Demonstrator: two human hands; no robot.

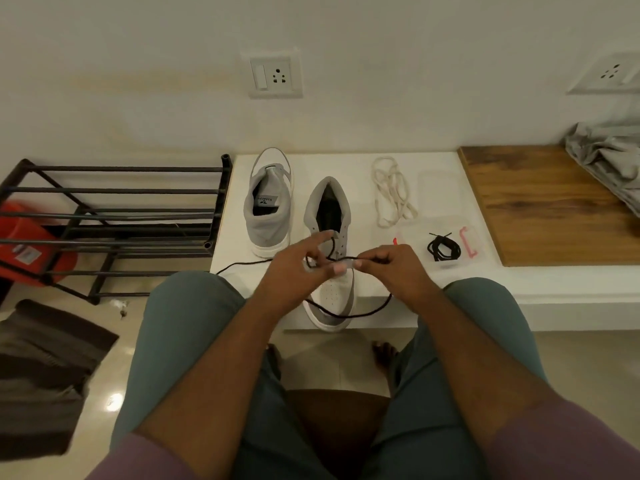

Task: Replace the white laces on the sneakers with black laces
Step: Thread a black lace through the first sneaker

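Your two forearms are reaching forward over your knees in teal trousers, with mauve sleeves at the bottom edge. Your left hand is hovering over the near grey-and-white high-top sneaker, thumb and curled fingers pinching a section of thin black lace; index finger is extending toward the eyelet rows. Your right hand is pinching the same lace between thumb and forefinger, close beside the left thumb. So both hands are closing their grip on the black lace.

Lace path: one part is looping up to the eyelets near the tongue, one part is sagging in an arc across the white perforated toe, and a free end is trailing left across the white tabletop toward its edge. How many eyelets are threaded I cannot tell, since your hands are covering them.

Near sneaker is lying with its toe pointing at you, sole tip overhanging the tabletop edge. Second grey-and-white sneaker is standing just left and farther back, unlaced as far as visible.

Right of the sneakers: loose pile of white laces; nearer you, a coiled bundle of black lace lying on clear plastic packaging with red trim.

Surroundings: black metal shoe rack at left, red container behind it, wooden board at right with crumpled grey cloth.
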